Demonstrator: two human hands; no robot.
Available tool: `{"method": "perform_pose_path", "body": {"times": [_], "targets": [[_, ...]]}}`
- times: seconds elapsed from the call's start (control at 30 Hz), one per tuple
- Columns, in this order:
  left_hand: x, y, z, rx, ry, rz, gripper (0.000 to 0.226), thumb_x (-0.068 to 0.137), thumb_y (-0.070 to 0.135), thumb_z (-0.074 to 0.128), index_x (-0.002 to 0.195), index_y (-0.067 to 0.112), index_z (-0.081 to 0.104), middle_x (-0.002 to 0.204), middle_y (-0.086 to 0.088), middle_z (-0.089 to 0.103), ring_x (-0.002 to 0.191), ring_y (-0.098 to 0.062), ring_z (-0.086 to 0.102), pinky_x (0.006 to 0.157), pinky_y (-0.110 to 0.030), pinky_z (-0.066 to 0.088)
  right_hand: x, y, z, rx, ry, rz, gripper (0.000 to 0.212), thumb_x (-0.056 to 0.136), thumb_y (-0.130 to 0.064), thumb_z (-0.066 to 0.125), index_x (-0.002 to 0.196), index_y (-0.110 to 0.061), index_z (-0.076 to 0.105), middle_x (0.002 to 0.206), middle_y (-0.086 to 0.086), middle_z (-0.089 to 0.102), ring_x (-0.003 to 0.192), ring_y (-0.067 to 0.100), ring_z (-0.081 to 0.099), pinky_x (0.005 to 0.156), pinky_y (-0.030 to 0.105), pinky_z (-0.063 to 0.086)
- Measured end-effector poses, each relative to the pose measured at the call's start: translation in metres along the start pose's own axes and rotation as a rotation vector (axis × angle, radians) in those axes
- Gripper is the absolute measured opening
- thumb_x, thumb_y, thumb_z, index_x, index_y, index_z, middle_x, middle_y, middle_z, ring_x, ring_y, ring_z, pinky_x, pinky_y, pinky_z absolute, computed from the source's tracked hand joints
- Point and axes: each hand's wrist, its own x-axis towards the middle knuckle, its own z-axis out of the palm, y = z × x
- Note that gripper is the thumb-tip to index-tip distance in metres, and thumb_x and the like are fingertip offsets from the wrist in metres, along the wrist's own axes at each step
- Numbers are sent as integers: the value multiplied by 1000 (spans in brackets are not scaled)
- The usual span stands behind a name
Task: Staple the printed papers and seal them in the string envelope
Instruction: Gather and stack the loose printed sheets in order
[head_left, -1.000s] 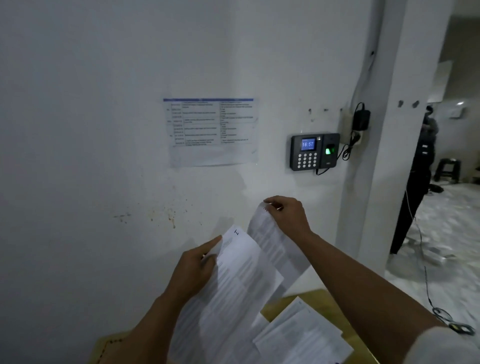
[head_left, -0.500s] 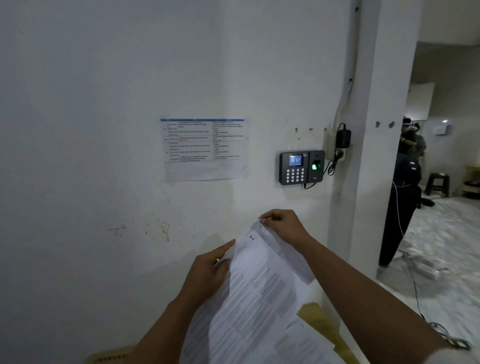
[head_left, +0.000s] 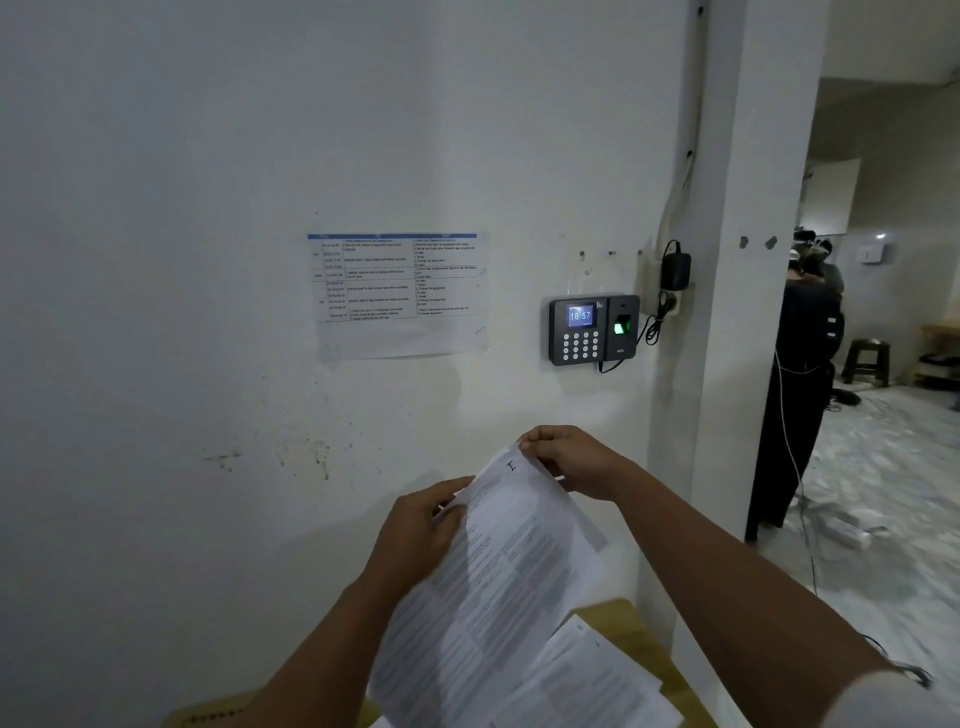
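Observation:
I hold a stack of printed papers (head_left: 493, 582) upright in front of me, text side up, with a handwritten mark at the top corner. My left hand (head_left: 421, 535) pinches the stack's left edge. My right hand (head_left: 571, 460) pinches the top right corner. More printed sheets (head_left: 597, 680) lie below on a yellowish-brown surface (head_left: 623, 618), which may be the envelope or the table; I cannot tell which. No stapler is in view.
A white wall stands close ahead with a taped notice (head_left: 400, 293) and a fingerprint clock device (head_left: 592, 330). A white pillar (head_left: 743, 312) rises at right. Beyond it a person in dark clothes (head_left: 805, 364) stands near a stool (head_left: 865, 361); cables trail on the floor.
The two separated sheets have come together into one aligned stack. My right hand drew nearer the left, and the view has shifted a little.

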Motion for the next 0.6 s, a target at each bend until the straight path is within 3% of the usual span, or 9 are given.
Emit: {"method": "perform_pose_path", "body": {"times": [0.1,0.27,0.33,0.4,0.5,0.6], "targets": [[5,-5,5,57,63,-34,18,99,24,64,114,28,71,105,15,72,86,-3,67,79,-27,58,1,0,-3,16,-51,4,11,97,-20,62,93,-22,72,88,-1,67,76,15,59,72,31,49],[12,-7,9,86,160,-113,9,98,34,65,101,26,68,119,18,63,94,-9,68,86,-36,61,3,-3,4,31,-77,-21,9,98,-24,62,95,-22,70,89,0,63,75,15,55,70,31,46],[14,-6,9,72,159,-160,9,97,37,65,95,29,68,101,17,71,85,-7,69,80,-40,62,3,-5,9,31,-57,-41,11,99,-25,61,97,-22,71,91,0,63,77,15,56,72,31,46],[15,-6,9,71,175,-190,10,97,37,64,90,30,67,89,16,71,80,-5,68,77,-40,61,3,-5,13,53,-18,-80,16,100,-28,60,101,-18,73,94,-1,68,80,13,61,75,29,48],[20,-7,15,59,204,-236,10,98,35,64,92,27,68,89,14,70,84,-5,67,78,-36,60,8,2,16,48,50,-195,23,96,-36,65,111,-20,74,105,-2,75,94,11,69,82,25,51],[26,-7,19,48,232,-282,11,99,34,63,97,25,69,93,12,70,89,-10,68,79,-31,57,18,18,17,-44,103,-304,28,85,-27,80,112,-27,72,82,15,71,84,20,69,85,35,53]]}}
